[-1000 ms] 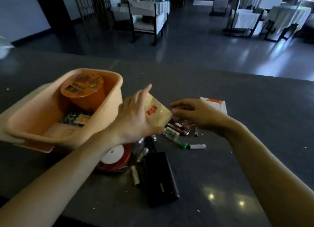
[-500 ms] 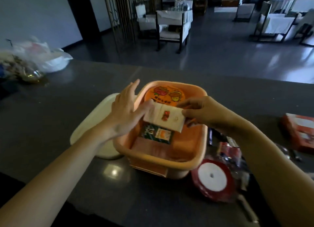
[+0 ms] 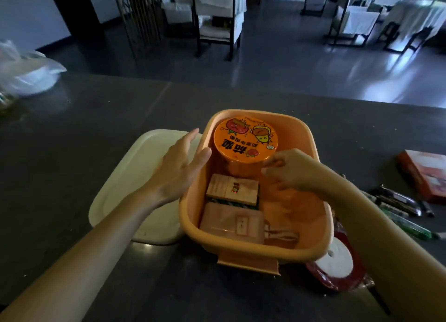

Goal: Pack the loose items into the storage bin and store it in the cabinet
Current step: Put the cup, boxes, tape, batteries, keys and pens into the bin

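Holding our left hand (image 3: 178, 167) flat and straight-fingered at the left rim of the storage bin (image 3: 255, 250), we keep our right hand (image 3: 292, 172) loosely curled and empty above the bin. The small packet (image 3: 233, 192) lies inside the bin, just beside the noodle cup (image 3: 246, 140). Pens (image 3: 398, 201) and a tape roll (image 3: 337, 261) lie to the right of the bin.
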